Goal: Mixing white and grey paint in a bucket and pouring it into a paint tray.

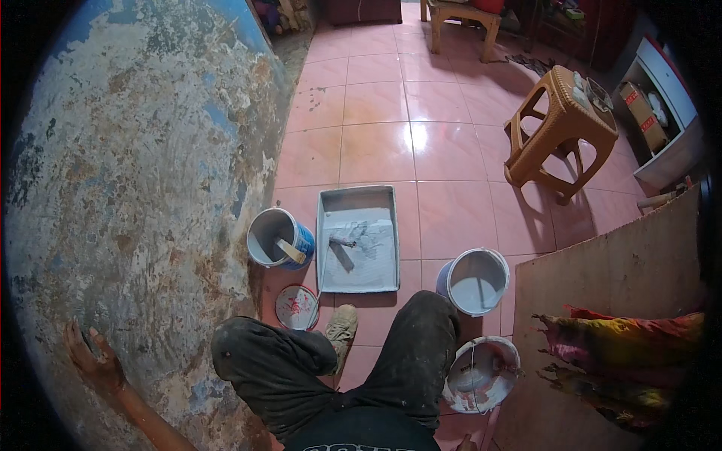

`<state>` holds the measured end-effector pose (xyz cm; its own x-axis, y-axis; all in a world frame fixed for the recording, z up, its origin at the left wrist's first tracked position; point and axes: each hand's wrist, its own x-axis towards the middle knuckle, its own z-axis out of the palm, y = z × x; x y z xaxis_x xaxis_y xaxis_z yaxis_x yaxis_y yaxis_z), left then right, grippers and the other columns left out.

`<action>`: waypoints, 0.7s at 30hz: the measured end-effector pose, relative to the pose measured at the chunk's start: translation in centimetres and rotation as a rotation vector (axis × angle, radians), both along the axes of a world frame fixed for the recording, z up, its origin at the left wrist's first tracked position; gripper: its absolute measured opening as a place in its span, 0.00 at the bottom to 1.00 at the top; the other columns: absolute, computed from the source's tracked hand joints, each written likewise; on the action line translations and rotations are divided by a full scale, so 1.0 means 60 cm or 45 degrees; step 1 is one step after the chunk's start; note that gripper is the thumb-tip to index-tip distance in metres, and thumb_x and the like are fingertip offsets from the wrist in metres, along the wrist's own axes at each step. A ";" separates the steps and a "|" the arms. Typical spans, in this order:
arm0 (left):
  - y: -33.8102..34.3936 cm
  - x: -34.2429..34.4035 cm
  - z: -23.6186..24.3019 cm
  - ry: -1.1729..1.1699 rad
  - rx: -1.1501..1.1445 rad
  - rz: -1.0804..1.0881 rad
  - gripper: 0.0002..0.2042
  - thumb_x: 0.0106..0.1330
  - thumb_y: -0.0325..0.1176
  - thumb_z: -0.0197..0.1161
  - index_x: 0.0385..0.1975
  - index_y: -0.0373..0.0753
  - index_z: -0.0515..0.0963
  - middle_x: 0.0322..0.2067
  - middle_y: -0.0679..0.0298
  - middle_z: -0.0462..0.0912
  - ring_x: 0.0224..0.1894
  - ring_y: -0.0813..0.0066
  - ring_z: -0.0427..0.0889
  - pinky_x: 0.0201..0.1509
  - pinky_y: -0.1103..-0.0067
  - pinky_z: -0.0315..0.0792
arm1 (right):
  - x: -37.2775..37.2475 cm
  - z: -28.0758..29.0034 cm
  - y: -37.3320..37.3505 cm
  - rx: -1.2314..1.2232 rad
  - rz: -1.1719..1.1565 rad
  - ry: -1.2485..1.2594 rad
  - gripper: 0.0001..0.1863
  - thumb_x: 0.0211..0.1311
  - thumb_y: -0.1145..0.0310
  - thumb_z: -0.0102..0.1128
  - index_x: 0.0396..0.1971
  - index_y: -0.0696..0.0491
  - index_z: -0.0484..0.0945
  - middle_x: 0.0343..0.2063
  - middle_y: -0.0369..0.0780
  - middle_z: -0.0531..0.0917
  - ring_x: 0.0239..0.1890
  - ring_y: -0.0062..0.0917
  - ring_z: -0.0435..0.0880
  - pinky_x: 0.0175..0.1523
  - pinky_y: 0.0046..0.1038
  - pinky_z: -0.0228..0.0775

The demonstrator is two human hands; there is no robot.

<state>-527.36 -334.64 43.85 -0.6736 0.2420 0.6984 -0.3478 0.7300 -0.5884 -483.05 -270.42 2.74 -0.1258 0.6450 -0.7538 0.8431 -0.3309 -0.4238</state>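
Note:
My left hand [98,361] is at the worn, patchy wall [165,188] on the left, thumb and fingers apart. A dark patch shows between them; I cannot make out whether it is an object or shadow. Only a bit of my right hand [466,444] shows at the lower edge, its fingers cut off. Before my knees lies a paint-smeared tray [376,279] with a short stick-like piece [343,241] in it. Left of it stands a blue-and-white bucket [302,234] with a wooden-handled tool [290,250] inside. A round lid [298,306] lies by my shoe.
On the right stand a bucket of pale paint [481,286] and a smeared white bucket [481,376]. Beyond them are a wooden board [609,263] with colourful cloth [624,338], a brown plastic stool [560,135] and a white cabinet [673,150]. Pink tiles [376,150] cover the floor.

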 end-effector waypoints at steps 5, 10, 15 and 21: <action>0.002 -0.002 -0.002 0.032 -0.014 -0.036 0.17 0.76 0.39 0.53 0.56 0.35 0.77 0.58 0.53 0.78 0.62 0.55 0.76 0.63 0.61 0.71 | 0.004 -0.002 0.002 -0.014 0.009 -0.009 0.29 0.64 0.35 0.49 0.26 0.49 0.75 0.18 0.35 0.70 0.17 0.27 0.65 0.23 0.31 0.57; 0.020 -0.002 0.003 -0.007 0.011 0.070 0.17 0.76 0.39 0.53 0.57 0.36 0.77 0.59 0.54 0.78 0.63 0.55 0.75 0.64 0.61 0.70 | 0.007 -0.004 0.001 -0.027 0.011 -0.014 0.29 0.64 0.34 0.49 0.26 0.48 0.75 0.17 0.35 0.69 0.16 0.26 0.65 0.22 0.31 0.57; -0.011 0.002 0.005 -0.002 -0.013 -0.066 0.17 0.76 0.38 0.53 0.57 0.34 0.77 0.58 0.53 0.78 0.63 0.54 0.75 0.65 0.61 0.70 | 0.008 -0.008 -0.001 -0.048 0.014 -0.016 0.29 0.64 0.33 0.49 0.25 0.48 0.74 0.17 0.34 0.69 0.16 0.26 0.65 0.22 0.31 0.56; 0.000 0.004 0.003 -0.009 0.009 -0.059 0.17 0.76 0.37 0.54 0.56 0.33 0.77 0.57 0.53 0.79 0.63 0.54 0.75 0.65 0.61 0.70 | 0.009 -0.011 -0.002 -0.065 0.013 -0.026 0.30 0.64 0.33 0.50 0.24 0.47 0.74 0.16 0.34 0.68 0.15 0.26 0.64 0.21 0.31 0.55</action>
<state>-527.11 -334.65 44.05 -0.6667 0.2679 0.6956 -0.3094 0.7495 -0.5852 -482.51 -270.55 2.10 -0.1162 0.6042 -0.7883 0.8549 -0.3432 -0.3891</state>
